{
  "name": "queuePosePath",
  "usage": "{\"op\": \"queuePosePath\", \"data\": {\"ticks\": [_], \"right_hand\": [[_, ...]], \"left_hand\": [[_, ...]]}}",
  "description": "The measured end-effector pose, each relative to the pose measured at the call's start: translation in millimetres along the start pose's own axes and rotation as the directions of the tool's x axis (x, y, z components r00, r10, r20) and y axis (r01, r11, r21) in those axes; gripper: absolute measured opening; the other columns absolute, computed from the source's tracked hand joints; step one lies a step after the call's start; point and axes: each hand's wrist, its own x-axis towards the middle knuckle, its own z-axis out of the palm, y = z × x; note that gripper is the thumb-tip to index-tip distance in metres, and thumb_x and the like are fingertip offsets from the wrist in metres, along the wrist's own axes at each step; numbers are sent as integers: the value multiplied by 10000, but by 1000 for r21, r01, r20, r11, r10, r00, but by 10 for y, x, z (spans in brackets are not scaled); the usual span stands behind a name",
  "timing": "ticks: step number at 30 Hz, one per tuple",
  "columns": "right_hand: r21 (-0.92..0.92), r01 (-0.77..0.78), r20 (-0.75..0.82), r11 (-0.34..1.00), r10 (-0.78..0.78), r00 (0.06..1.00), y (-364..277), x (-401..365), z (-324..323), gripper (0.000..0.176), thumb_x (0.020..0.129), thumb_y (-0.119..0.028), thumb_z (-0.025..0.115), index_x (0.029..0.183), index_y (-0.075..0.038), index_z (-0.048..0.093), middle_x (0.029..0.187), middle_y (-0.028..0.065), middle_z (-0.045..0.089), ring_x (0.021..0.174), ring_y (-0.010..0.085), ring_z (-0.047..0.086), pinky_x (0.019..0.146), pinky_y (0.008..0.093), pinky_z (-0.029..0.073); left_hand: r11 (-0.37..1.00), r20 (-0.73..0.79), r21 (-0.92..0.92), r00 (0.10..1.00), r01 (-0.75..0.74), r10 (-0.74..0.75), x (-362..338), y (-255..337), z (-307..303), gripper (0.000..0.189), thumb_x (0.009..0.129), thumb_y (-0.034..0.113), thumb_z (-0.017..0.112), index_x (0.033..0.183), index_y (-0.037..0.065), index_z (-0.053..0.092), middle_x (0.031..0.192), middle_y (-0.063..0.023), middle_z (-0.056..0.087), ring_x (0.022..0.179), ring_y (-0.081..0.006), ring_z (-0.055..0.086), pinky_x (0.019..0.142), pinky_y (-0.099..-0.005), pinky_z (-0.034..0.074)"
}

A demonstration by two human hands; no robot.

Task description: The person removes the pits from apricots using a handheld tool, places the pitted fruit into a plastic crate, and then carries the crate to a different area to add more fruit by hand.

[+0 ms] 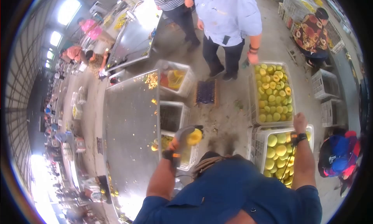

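A yellow fruit half (194,137) is held between the fingers of the gloved left hand (182,136), near the crate (193,158) beside the metal table (132,134). The right hand (300,123) is seen by the far rim of the near right crate (256,146); whether anything is pinched cannot be told. Were the gloved grip loosened on a perhaps slippery cut face, the fruit could be dropped and bruised on the floor (237,123).

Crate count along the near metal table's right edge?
3: the far crate with red and yellow contents, the middle crate, and the near crate of fruit, partly covered by the left hand. More could be hidden behind the left arm.
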Motion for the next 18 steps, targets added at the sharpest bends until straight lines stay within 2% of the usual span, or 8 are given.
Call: {"op": "queuePosePath", "data": {"ticks": [4, 7, 10, 13, 14, 15, 16, 18], "right_hand": [[182, 149, -126, 972, -127, 984, -64, -41, -16, 248, 965, -217, 611, 1046, -6, 712, 992, 217, 773, 953, 418, 741, 872, 507, 558], [312, 244, -152, 918, -205, 967, -424, -369, -100, 251, 978, -202, 611, 1062, 8, 719, 967, 209, 765, 927, 378, 743, 859, 476, 557], [396, 405, -189, 824, -359, 914, -985, -985, -110, 233, 986, -163, 605, 1074, 16, 726, 934, 203, 755, 869, 364, 725, 827, 448, 557], [470, 487, -88, 736, -510, 856, -1433, -1843, 109, 218, 999, -158, 596, 1059, 15, 715, 911, 144, 728, 836, 281, 682, 812, 430, 546], [445, 576, 11, 686, -647, 763, -1410, -2085, 232, 219, 1003, -168, 604, 1046, 22, 703, 920, 140, 720, 852, 252, 675, 816, 422, 537], [568, 441, 173, 695, -625, 761, -1432, -2342, 432, 222, 1007, -178, 604, 1034, 19, 703, 902, 136, 715, 846, 251, 675, 810, 416, 537], [650, 280, 345, 707, -602, 720, -1460, -2639, 563, 227, 1011, -188, 604, 1022, 16, 702, 885, 133, 710, 841, 251, 675, 804, 410, 536], [576, 530, 404, 622, -781, 477, -1611, -3240, 546, 248, 1022, -216, 606, 996, 10, 705, 867, 128, 714, 845, 242, 685, 777, 405, 540]], "left_hand": [[862, -79, 450, 951, -233, 298, -590, -504, -973, 314, 1045, 174, 650, 1272, -21, 747, 1191, -143, 776, 1097, -228, 737, 972, -341, 599], [691, -80, 685, 919, -231, 387, -1276, -610, -1057, 280, 1025, 172, 715, 1236, -5, 765, 1174, -108, 786, 1069, -173, 716, 968, -309, 576], [957, -330, 285, 933, -47, 144, -1759, -1155, -1167, 285, 1040, 203, 734, 1244, 8, 771, 1170, -60, 791, 1032, -136, 694, 947, -286, 558], [941, -410, 336, 906, 44, 104, -2243, -2060, -1310, 288, 998, 115, 718, 1273, 53, 778, 1198, -80, 791, 1043, -175, 722, 969, -322, 570], [556, -126, 815, 885, -166, 448, -2360, -2746, -1647, 362, 948, 16, 672, 1273, 123, 791, 1227, -120, 781, 1069, -275, 748, 984, -378, 589], [458, -85, 869, 857, -185, 508, -2557, -3103, -1632, 426, 920, -33, 640, 1260, 170, 796, 1237, -140, 766, 1094, -352, 738, 984, -417, 601], [441, -136, 892, 872, -100, 471, -2788, -3483, -1576, 415, 925, -18, 643, 1267, 169, 788, 1234, -132, 767, 1094, -351, 739, 982, -417, 602], [454, -260, 889, 885, 64, 386, -3259, -4297, -1546, 414, 929, 7, 644, 1286, 174, 770, 1235, -127, 766, 1106, -349, 737, 984, -420, 601]]}}
